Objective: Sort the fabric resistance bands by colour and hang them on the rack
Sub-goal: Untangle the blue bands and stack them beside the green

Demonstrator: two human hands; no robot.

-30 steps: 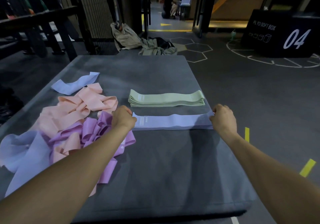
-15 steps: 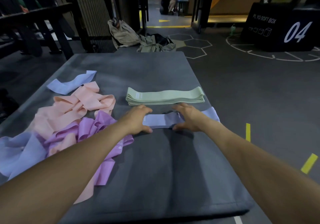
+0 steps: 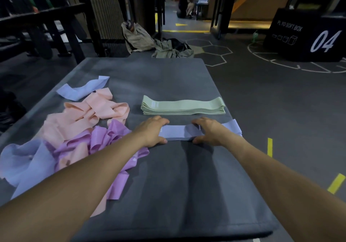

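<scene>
Dim gym, warm doorway glow, wide-angle edge distortion.

Both hands cover parts of the blue band (image 3: 180, 133); left of it, the frame edge crops the loose blue pile (image 3: 20, 164). Distant seated person too small.

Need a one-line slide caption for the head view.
Both hands, left and right, press a blue band flat on the grey mat, beside a neat green stack.

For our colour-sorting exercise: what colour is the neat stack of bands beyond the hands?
Pale green stack, clearest in the head view.
</scene>
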